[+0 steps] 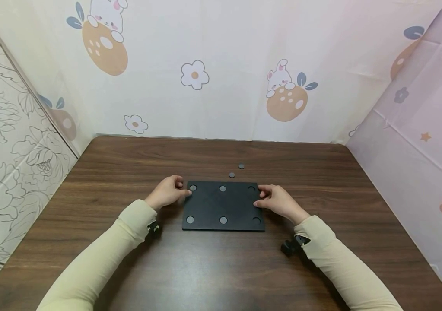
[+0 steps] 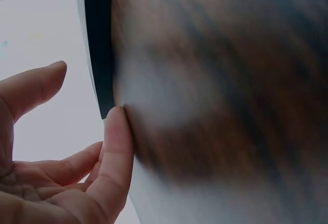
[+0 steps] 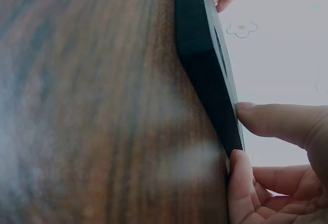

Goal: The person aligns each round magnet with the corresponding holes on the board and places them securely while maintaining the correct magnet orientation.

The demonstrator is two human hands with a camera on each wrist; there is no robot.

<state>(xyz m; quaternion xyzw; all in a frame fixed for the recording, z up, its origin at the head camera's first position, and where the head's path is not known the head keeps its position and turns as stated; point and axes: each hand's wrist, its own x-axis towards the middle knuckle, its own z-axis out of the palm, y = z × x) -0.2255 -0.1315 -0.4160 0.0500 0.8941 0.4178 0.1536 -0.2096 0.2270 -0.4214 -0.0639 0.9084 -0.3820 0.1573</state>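
A flat black rectangular board (image 1: 222,205) with round recesses lies on the table. Grey discs fill the recesses on its left and middle, such as the middle front disc (image 1: 223,220). The two right recesses, one the front right recess (image 1: 257,220), hold no disc. At the left edge is my left hand (image 1: 168,192); in the left wrist view a fingertip (image 2: 117,119) touches the board's corner while the thumb (image 2: 43,85) stands off its face. My right hand (image 1: 279,202) pinches the right edge, thumb (image 3: 271,120) on top and a finger (image 3: 240,172) against the side.
Two loose grey discs, a nearer one (image 1: 231,175) and a farther one (image 1: 241,166), lie behind the board on the brown wooden table (image 1: 221,268). Patterned curtains (image 1: 228,43) border the table's back and sides. A black wrist device (image 1: 292,246) hangs by the right sleeve.
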